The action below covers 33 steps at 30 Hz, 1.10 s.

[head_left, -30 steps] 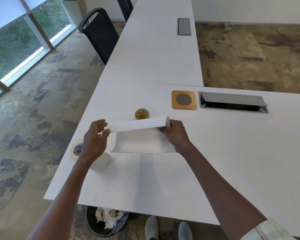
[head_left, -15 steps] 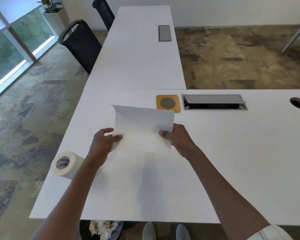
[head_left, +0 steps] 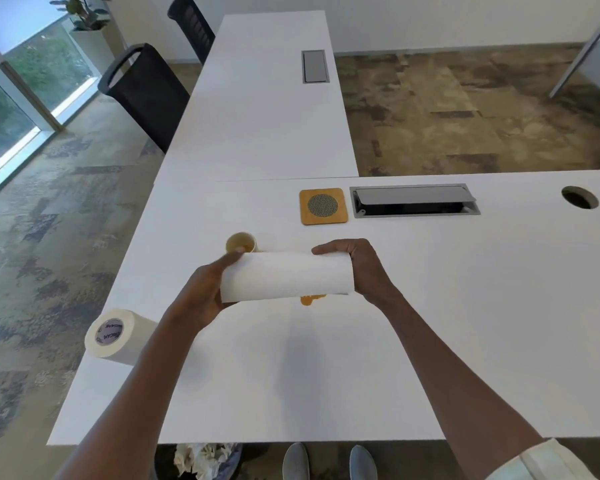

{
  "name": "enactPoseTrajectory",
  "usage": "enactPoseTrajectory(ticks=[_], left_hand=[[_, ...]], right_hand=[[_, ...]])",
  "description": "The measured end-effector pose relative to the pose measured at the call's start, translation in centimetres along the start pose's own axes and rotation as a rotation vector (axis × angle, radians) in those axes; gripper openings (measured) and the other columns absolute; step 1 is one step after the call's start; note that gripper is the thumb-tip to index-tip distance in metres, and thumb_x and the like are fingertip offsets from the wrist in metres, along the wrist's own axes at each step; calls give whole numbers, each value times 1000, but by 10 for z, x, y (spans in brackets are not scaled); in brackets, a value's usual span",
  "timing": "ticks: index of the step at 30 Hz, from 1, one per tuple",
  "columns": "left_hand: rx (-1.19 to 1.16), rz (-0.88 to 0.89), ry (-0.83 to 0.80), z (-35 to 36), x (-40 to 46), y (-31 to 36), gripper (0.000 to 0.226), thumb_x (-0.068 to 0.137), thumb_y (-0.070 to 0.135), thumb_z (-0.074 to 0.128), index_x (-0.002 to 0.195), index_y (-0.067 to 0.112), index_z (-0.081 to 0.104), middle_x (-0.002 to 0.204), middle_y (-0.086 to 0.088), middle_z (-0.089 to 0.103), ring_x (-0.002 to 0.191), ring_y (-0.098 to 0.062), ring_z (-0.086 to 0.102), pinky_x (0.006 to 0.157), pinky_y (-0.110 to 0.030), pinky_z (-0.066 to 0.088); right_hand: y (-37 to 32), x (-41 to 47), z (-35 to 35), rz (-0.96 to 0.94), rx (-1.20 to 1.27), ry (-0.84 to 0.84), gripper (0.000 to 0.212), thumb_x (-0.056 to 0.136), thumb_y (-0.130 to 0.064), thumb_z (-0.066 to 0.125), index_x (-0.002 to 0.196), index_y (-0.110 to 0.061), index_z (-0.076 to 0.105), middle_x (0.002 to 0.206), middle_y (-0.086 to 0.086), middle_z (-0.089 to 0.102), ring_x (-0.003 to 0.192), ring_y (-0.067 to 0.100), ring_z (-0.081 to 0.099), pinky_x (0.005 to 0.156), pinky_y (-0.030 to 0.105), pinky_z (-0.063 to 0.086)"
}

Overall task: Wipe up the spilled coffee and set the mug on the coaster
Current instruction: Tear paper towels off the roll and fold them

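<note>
Both hands held one folded paper towel (head_left: 286, 277) over the table (head_left: 430, 323), its long axis running left to right across the person's front. Left hand (head_left: 201, 292) gripped the left end, thumb on top and fingers curled under it; right hand (head_left: 357, 268) clasped the right end, fingers wrapped over the far edge. Directly beneath the towel's near edge, toward its right half, a small orange-brown coffee spill (head_left: 310, 299) showed on the white surface; the rest of it was hidden, so its full extent could not be told. That placed the spill nearer the right hand, and the towel would likely need only to go straight down onto it. Just beyond the left thumb stood the mug (head_left: 241, 242), upright, apart from the towel by a narrow margin. Farther back and to the right lay the coaster (head_left: 323, 206), bare, well apart from the mug.
</note>
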State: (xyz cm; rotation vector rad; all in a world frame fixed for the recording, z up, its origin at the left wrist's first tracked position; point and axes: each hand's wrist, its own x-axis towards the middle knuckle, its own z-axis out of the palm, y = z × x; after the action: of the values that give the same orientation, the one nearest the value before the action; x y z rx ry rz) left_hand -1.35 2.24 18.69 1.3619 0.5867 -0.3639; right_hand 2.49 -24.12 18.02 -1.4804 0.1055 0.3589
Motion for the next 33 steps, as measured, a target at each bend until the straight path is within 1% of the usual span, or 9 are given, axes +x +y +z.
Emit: enactPoseTrajectory(ticks=[3,7,10,13,18,23,27,31,33], left_hand=[[102,70,110,6,5,-7,30,90,20,71,114,1,71,118,-14,73,97,-28,69,75,-37,56],[238,164,237,16,9,-17,19,94,25,68,107,11,73,103,-3,73,105,-29,66,94,-46,53],[373,255,331,24,11,-26,19,96,30,64,105,15,73,95,1,71,96,-25,63,75,-34,49],[457,295,390,29,17,-38,23,98,30,61,104,12,73,93,-4,71,89,-25,62,66,-30,43],[470,243,389,36,33,-71,23,97,29,62,90,10,71,86,-6,72,82,-27,62,64,-32,41],[389,104,375,29,46,-110,7,84,18,77,85,13,73,90,-5,74,85,-25,66,69,-32,48],[439,39,351,22,58,-139,15,76,14,85,80,6,72,82,-10,75,76,-23,65,69,-31,47],[540,33,359,23,76,-159,18,74,14,86,78,7,70,74,-3,71,72,-21,64,63,-25,44],[586,46,365,25,86,-166,18,75,14,85,81,8,70,73,0,69,74,-22,64,62,-20,43]], right_hand=[[7,0,-3,-61,-34,30,19,84,0,61,98,0,75,103,14,73,85,18,69,65,18,53],[17,-4,-14,-83,-65,90,31,90,-2,52,103,-17,76,107,-2,73,98,13,67,77,23,52],[20,-5,-21,161,190,84,30,97,-24,44,113,-20,69,99,7,73,83,20,65,70,31,50],[34,-2,-25,233,129,60,36,93,-48,53,112,-20,65,100,5,72,86,22,67,73,37,52],[64,5,-22,130,-134,206,16,82,-17,73,97,-11,70,96,6,75,91,26,69,79,40,55],[104,15,-32,150,-427,270,23,72,-22,75,84,-5,66,83,15,71,70,23,59,64,30,43],[125,20,-43,125,-611,199,9,71,-10,79,76,-13,72,71,-2,67,69,14,59,65,27,44],[148,29,-47,115,-728,127,15,70,-5,78,71,-18,71,70,-9,67,66,-1,58,62,21,40],[161,36,-48,102,-788,114,20,71,-5,74,72,-24,67,73,-9,67,66,4,59,62,22,40]])
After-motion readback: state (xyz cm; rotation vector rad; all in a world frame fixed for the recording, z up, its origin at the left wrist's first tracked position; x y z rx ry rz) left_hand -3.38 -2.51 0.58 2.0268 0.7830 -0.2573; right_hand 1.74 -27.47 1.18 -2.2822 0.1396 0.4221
